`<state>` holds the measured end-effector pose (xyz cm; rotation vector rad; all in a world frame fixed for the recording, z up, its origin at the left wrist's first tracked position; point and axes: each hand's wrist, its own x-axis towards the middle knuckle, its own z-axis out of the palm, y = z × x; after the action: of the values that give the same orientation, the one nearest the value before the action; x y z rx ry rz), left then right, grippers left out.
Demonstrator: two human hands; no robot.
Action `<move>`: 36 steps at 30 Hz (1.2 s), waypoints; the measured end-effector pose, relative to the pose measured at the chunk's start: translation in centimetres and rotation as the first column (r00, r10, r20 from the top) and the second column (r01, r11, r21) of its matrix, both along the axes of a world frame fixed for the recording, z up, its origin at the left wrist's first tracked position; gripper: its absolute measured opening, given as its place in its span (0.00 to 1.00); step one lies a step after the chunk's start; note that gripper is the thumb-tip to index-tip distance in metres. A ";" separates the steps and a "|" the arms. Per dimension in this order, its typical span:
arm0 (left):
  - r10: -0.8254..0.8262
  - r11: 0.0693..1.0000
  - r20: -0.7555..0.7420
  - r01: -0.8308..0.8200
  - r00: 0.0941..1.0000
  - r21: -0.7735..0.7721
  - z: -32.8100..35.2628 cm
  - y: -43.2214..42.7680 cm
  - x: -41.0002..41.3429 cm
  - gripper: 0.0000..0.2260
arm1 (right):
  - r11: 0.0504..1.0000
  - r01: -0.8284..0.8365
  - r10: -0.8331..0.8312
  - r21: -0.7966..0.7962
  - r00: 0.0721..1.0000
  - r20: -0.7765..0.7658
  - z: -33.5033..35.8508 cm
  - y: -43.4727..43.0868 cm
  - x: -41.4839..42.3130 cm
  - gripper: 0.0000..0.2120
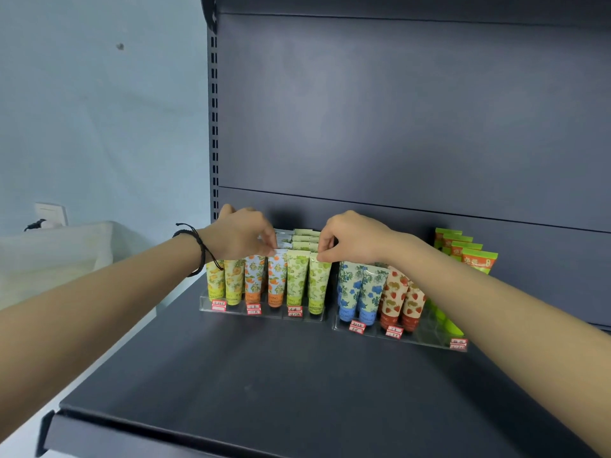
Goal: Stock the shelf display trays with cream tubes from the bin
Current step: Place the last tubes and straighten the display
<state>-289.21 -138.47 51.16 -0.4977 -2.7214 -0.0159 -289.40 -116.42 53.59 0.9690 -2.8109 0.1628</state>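
My left hand (243, 233) grip pinched on orange tube (277, 279) top; right hand (352, 238) grip pinched on green tube (318, 284) top, left tray (264, 315).

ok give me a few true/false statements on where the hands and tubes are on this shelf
1. Both hands, left hand and right hand, are at the top edges of tubes in the left tray. True.
2. The blue-flower tubes stand in the left tray. False: they stand in the right tray.
3. The left wrist wears a black bracelet. True.
4. The strawberry tubes lie flat on the shelf. False: they stand in the tray.
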 end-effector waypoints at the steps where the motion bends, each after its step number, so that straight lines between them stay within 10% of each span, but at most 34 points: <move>1: 0.007 1.000 0.001 -0.007 1.000 0.000 0.0 0.0 -0.1 0.07 | 1.000 -0.003 0.003 -0.002 1.000 0.001 0.0 0.0 0.0 0.05; 36: 0.040 0.999 0.130 -0.039 0.991 -0.015 1.3 -0.9 1.1 0.15 | 0.999 -0.015 0.015 0.038 1.000 0.018 0.5 0.2 0.3 0.09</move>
<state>-288.07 -139.39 52.45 -0.4614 -2.8600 -0.0210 -289.15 -116.26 54.11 1.0018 -2.8330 0.1209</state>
